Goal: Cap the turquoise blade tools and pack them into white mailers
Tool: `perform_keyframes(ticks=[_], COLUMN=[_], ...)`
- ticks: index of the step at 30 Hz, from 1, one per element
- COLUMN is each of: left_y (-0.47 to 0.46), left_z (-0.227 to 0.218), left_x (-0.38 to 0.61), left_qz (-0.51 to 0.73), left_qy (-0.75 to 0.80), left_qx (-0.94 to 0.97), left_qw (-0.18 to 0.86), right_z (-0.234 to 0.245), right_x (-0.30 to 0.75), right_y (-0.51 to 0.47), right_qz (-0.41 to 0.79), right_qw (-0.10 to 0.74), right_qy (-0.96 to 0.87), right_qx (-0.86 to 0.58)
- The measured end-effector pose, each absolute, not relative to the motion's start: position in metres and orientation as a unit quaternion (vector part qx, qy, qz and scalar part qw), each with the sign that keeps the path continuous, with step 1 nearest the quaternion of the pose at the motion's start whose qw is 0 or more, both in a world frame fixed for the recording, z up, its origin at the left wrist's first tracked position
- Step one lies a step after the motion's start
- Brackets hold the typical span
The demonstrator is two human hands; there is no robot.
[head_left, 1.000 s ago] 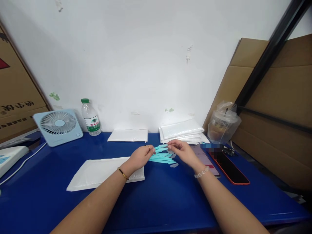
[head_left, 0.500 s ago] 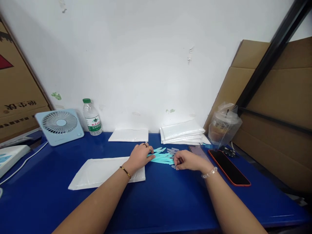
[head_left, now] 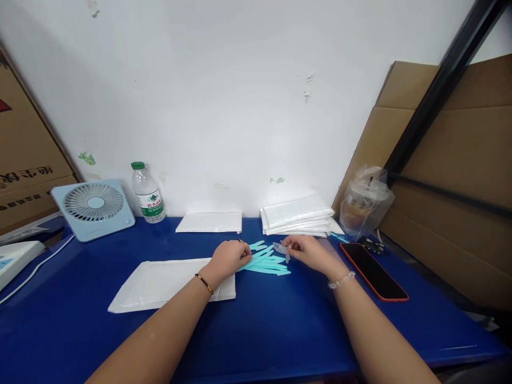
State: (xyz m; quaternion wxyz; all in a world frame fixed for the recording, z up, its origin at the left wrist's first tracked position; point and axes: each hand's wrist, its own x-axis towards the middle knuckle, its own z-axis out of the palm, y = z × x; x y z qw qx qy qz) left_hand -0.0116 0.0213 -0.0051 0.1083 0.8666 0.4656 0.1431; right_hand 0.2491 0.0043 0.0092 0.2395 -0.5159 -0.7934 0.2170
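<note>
On the blue worktop [head_left: 260, 330], just right of a white padded envelope [head_left: 160, 282], lies a fan of thin teal strips [head_left: 268, 264]. The left hand [head_left: 228, 258] curls its grip shut over their left ends. The right hand [head_left: 310, 250] pinches what seems to be a small clear cap [head_left: 281, 248] just above them. The strips look light, bendy and slick, and are best pinched flat near one end.

Head-worn view, forward-down, near the table [head_left: 280, 330]
</note>
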Motion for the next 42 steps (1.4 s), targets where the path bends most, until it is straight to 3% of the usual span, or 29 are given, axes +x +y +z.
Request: perform_keyframes(ticks=[7,30,33,37,42], left_y=[0.015,0.019,0.018,0.022,0.022], left_z=[-0.004,0.003,0.003,0.002,0.002], left_x=[-0.009,-0.016,-0.015,-0.02,-0.025], left_qz=[0.126,0.156,0.139,0.119,0.18], left_qy=[0.45,0.417,0.432,0.479,0.493], left_qx=[0.879,0.892,0.889,0.868,0.849], left_qw=[0.101,0.075,0.062,0.048,0.062], right_z=[0.007,-0.009,-0.005,0.01,0.014], right_x=[0.251,0.239,0.236,0.217,0.161], right_y=[0.006,0.009,0.013,0.049,0.118], right_qz=[0.182,0.281,0.237,0.082,-0.026], right_qw=[0.249,0.285,0.273,0.251,0.115], right_qy=[-0.811,-0.795,-0.811,-0.835,-0.844], right_qx=[-0.497,-0.455,-0.46,-0.482,-0.523])
